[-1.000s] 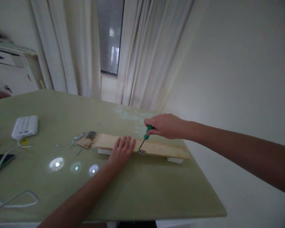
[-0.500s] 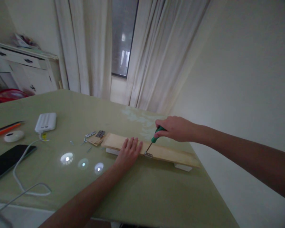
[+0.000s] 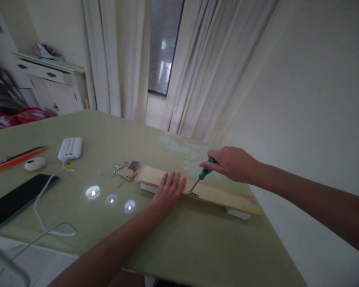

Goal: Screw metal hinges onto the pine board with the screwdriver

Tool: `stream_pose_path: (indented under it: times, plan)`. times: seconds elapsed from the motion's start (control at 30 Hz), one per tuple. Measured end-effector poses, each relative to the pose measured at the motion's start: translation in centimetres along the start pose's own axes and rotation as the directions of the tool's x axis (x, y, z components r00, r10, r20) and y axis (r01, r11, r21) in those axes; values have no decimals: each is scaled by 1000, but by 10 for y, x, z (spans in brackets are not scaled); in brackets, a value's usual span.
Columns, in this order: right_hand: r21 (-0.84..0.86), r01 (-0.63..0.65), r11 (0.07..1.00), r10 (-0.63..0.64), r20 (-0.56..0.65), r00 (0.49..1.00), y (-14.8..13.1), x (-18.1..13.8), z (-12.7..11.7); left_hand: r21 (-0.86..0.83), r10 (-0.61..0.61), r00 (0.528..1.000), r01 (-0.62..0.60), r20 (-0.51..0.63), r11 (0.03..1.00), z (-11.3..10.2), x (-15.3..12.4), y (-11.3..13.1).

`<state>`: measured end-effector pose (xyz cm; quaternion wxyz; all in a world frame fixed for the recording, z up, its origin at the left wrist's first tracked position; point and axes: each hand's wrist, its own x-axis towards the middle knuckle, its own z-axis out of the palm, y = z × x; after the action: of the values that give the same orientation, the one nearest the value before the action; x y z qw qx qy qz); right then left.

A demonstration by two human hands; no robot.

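A long pale wooden board (image 3: 227, 196) rests on white blocks (image 3: 238, 213) on the table. My left hand (image 3: 169, 190) lies flat on the board, fingers stretched out. Just right of it, a small metal hinge (image 3: 193, 195) sits at the board's near edge. My right hand (image 3: 231, 161) is wrapped round the green handle of a screwdriver (image 3: 204, 173). The screwdriver slants down to the left, its tip at the hinge's left end. Whether a screw is under the tip is too small to tell.
Left of the board lie a small wood piece (image 3: 126, 173), spare hinges (image 3: 133, 165) and several screws (image 3: 119, 184). Farther left are a white power bank (image 3: 70, 148) with a cable (image 3: 41, 217), a phone (image 3: 20, 199), a white oval object (image 3: 35, 163) and an orange cutter (image 3: 18, 158).
The whole view has shifted, so things appear farther right. My left hand still presses on the board, and the screwdriver tip stays at the hinge.
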<state>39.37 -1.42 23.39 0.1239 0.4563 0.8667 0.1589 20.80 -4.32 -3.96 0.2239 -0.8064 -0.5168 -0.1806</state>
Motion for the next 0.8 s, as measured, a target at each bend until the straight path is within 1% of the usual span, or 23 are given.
stream_pose_path:
  times: [0.03,0.07,0.13,0.2,0.23,0.27,0.37,0.4,0.43,0.47,0.5,0.57,0.6,0.63,0.67,0.77,0.8]
  plan:
    - [-7,-3,1000,4,5,1000,0,0,1,5,1,1000,0,-3,1000,0,0,0]
    - [12,20,1000,-20,15,1000,2,1,1,9,1,1000,-1,-3,1000,0,0,0]
    - [108,126,986,-130,30,991,7,0,1,12,0,1000,0,-1,1000,0,0,0]
    - [199,236,951,-246,26,969,12,0,0,12,2,1000,-2,1,1000,0,0,0]
    - [208,257,944,-268,25,963,12,0,-1,12,4,1000,-4,1,1000,0,0,0]
    - [188,243,951,-254,32,967,11,0,-1,13,6,1000,-6,-2,1000,0,0,0]
    - [33,90,995,-92,57,994,5,-1,1,7,-2,1000,2,-12,1000,0,0,0]
    - [-4,48,999,-48,59,997,4,-2,2,4,-4,1000,4,-14,1000,0,0,0]
    - [-11,30,999,-29,61,998,4,-2,3,2,-5,1000,5,-15,1000,-1,0,1]
    - [15,39,999,-40,66,997,4,-3,3,2,-4,1000,4,-15,1000,-1,0,1]
    - [64,76,995,-81,75,994,6,-4,3,2,-1,1000,1,-14,1000,-1,0,1]
    - [175,183,968,-200,88,976,10,-5,2,-4,-5,1000,5,-8,1000,-1,1,1]
    - [200,220,955,-240,86,967,11,-5,2,-12,-11,1000,11,-3,1000,-1,1,1]
    - [192,233,953,-252,83,964,11,-4,3,-21,-16,1000,16,3,1000,-1,1,1]
    - [152,214,965,-228,79,970,10,-4,3,-28,-19,1000,20,9,999,-1,1,1]
    - [-6,66,998,-66,56,996,5,-2,5,-39,-19,1000,20,19,999,0,0,1]
    - [-22,37,999,-36,60,998,4,-2,4,-42,-18,1000,19,21,999,0,0,1]
